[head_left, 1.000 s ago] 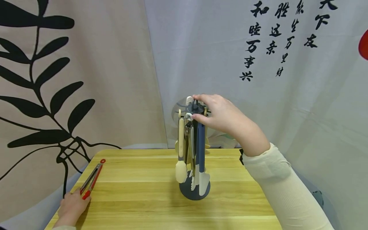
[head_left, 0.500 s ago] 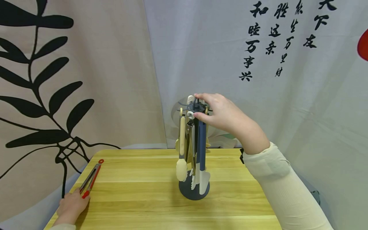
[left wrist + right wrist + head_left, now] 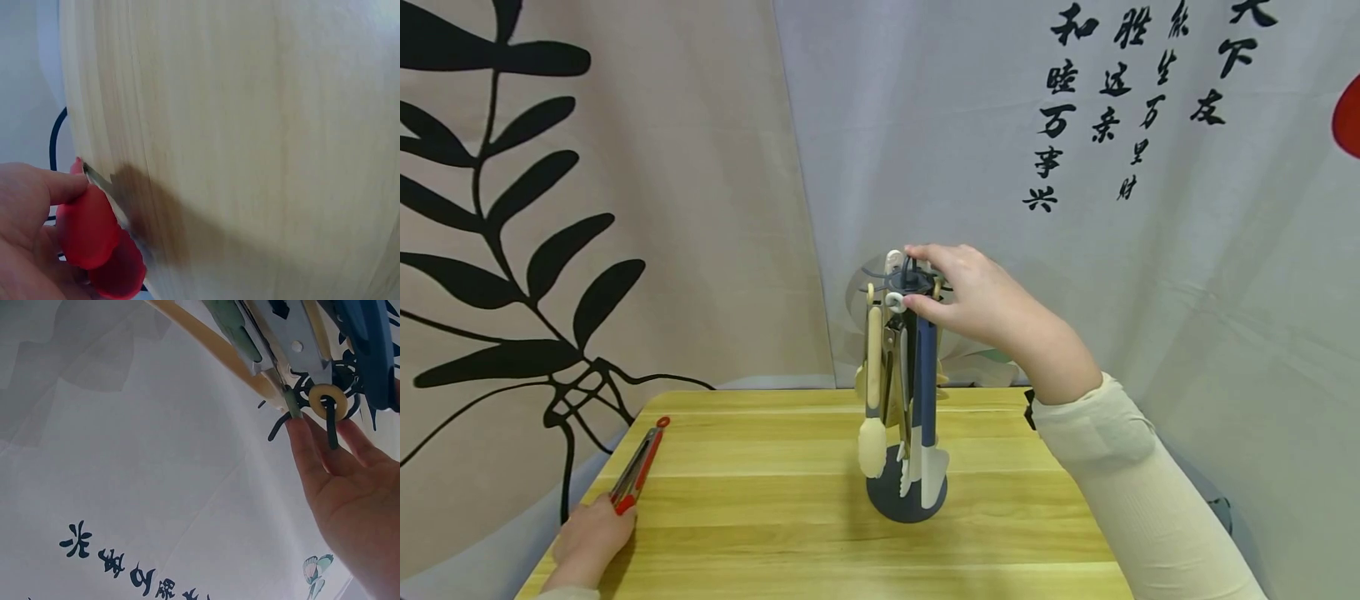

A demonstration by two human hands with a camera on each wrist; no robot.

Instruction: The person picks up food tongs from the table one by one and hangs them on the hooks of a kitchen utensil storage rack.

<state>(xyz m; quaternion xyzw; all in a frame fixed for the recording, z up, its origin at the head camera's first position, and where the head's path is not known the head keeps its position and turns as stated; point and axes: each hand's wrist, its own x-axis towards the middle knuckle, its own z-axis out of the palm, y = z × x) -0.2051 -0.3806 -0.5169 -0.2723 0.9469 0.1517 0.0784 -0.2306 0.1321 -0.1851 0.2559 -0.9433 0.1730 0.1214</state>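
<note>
At the left edge of the table, my left hand [image 3: 591, 540] squeezes a pair of tongs [image 3: 643, 467] by their red scooped tips [image 3: 87, 231]; the thumb lies on top, and the other fingers are partly hidden underneath. The tongs' steel arms lie almost together, with the red loop end pointing away from me. My right hand [image 3: 981, 296] grips the top of a dark grey utensil stand [image 3: 898, 497], thumb in front and fingers across its hooks. From these hooks hang a cream brush-like utensil [image 3: 872, 446], a blue-handled spatula [image 3: 934, 475] and several others.
The wooden table [image 3: 760, 475] has rounded far corners. Close behind it hangs a cloth curtain [image 3: 700, 208] printed with black leaves and characters. A small black object [image 3: 1030, 408] shows at the right table edge, beside the right sleeve.
The left hand has squeezed the tongs, and their two arms have come closer together. The right hand and the utensil stand have stayed in place.
</note>
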